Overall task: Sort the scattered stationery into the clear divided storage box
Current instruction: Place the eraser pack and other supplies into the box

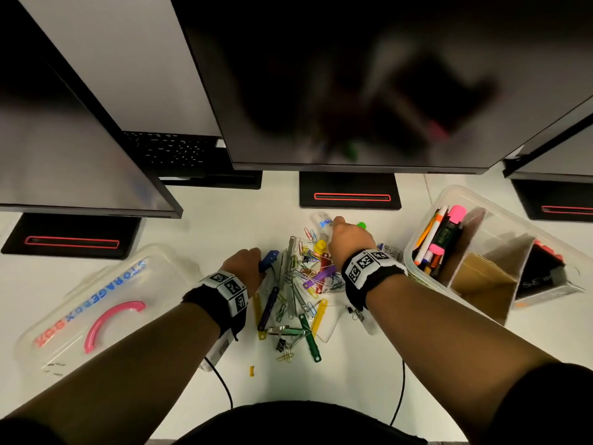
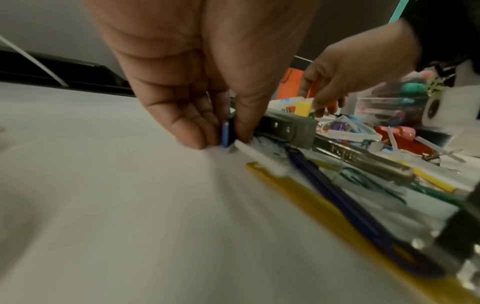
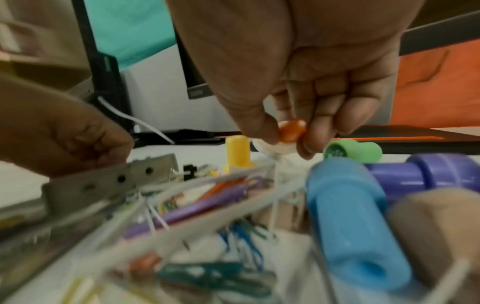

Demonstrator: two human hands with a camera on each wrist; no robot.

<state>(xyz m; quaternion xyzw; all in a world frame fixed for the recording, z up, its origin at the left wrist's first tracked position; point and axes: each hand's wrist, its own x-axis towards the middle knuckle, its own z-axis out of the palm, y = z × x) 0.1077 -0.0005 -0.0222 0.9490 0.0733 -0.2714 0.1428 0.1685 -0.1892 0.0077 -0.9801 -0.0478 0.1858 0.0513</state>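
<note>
A heap of scattered stationery (image 1: 301, 284) lies on the white desk: paper clips, coloured file fasteners, binder clips and a metal strip (image 2: 363, 160). My left hand (image 1: 256, 261) is at the heap's left edge and pinches a small blue flat piece (image 2: 225, 135) between thumb and fingers. At the heap's far side, my right hand (image 1: 337, 223) pinches the orange cap (image 3: 291, 131) of a white glue bottle (image 1: 322, 221). The clear divided storage box (image 1: 455, 191) stands to the right, holding pens and highlighters (image 1: 439, 239), brown envelopes and a black box.
The box's clear lid (image 1: 90, 309) with a pink handle lies at the left. Three monitors on black stands (image 1: 349, 194) overhang the desk's back. A green cap (image 3: 353, 152) and a yellow cap (image 3: 237, 152) stand near my right hand. Cables run off the front edge.
</note>
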